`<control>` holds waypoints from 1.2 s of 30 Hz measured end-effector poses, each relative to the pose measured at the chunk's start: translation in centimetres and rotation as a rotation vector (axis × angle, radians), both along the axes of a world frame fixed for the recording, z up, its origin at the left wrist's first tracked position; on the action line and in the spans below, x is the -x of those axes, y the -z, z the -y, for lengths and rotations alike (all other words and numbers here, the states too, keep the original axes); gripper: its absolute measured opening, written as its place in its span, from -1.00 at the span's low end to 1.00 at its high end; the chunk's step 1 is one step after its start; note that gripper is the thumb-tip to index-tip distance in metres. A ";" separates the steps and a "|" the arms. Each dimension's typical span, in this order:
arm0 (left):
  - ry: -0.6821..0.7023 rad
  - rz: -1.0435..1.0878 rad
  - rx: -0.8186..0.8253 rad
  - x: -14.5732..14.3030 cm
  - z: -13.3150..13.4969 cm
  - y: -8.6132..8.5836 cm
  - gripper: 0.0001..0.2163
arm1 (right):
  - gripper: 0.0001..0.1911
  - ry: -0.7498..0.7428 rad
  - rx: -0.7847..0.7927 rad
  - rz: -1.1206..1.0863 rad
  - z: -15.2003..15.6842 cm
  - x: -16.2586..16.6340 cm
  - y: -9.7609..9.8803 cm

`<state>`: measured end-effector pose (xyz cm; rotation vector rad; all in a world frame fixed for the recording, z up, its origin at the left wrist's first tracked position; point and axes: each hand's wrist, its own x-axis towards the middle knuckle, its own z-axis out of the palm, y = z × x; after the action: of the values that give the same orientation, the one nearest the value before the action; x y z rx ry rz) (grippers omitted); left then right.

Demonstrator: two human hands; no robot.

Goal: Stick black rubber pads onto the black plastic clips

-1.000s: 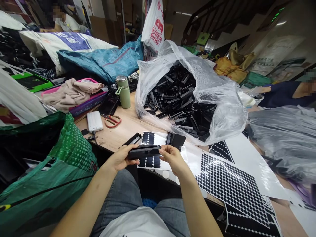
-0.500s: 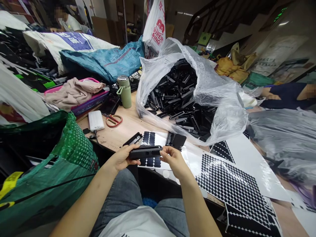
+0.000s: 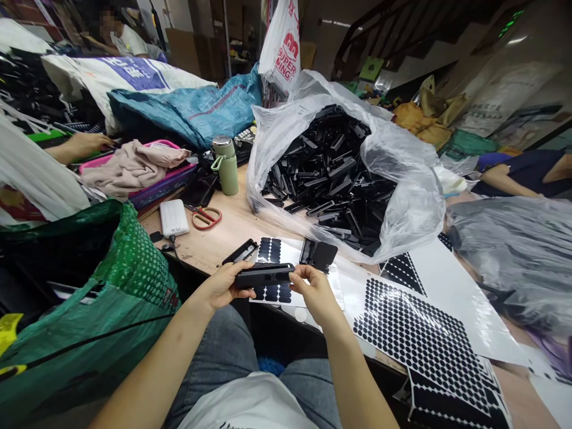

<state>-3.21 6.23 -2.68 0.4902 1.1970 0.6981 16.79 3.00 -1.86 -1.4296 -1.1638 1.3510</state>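
Observation:
I hold a long black plastic part (image 3: 263, 275) level in front of me, just above the table's near edge. My left hand (image 3: 221, 285) grips its left end with curled fingers. My right hand (image 3: 314, 292) pinches its right end. Under the part lies a small white sheet of black oval stickers (image 3: 271, 271). Two more black parts (image 3: 240, 251) (image 3: 318, 254) lie on the table just beyond it. A big clear plastic bag (image 3: 402, 196) full of black parts (image 3: 333, 179) stands behind.
Large sheets of black round stickers (image 3: 420, 339) cover the table at right. A green bottle (image 3: 226, 165), red scissors (image 3: 203, 217) and a white power bank (image 3: 172, 218) lie at left. A green sack (image 3: 98, 310) stands by my left knee. Other people's arms (image 3: 75, 146) (image 3: 509, 179) show at both sides.
My hands and the black part have barely moved. At far left another person's hand has come into view near the pink tray. The view has shifted slightly.

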 end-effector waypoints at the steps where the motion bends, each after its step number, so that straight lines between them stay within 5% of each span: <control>1: 0.001 0.000 0.002 0.0 0.0 0.1 -0.79 | -0.76 -0.007 -0.012 0.026 0.0 0.0 0.1; 12: 0.033 0.005 -0.013 -0.1 -0.1 0.6 -0.82 | -0.79 0.013 -0.112 0.271 0.1 0.1 0.0; 17: 0.016 -0.008 -0.072 0.0 -0.2 1.1 -0.78 | -0.79 0.173 -0.166 0.258 -0.7 0.6 1.4; 24: -0.382 -0.455 -0.528 2.6 -3.0 3.5 -0.81 | -0.87 0.134 0.022 0.723 -2.9 0.6 7.5; 28: -0.520 -0.674 -0.610 3.9 -4.1 4.1 -0.82 | -0.89 0.131 0.069 0.794 -3.0 1.4 8.7; 32: -0.555 -0.287 -0.517 2.7 -3.5 3.2 -0.87 | -0.85 0.127 0.074 0.827 -2.8 1.8 8.7; 36: -0.452 0.152 -0.316 1.0 -2.4 2.3 -0.87 | -0.80 0.154 0.078 0.860 -2.5 2.2 8.6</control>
<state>-4.16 8.61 -4.99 0.4197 1.0654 1.3026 14.63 5.46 -10.43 -2.2046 -1.4797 0.6601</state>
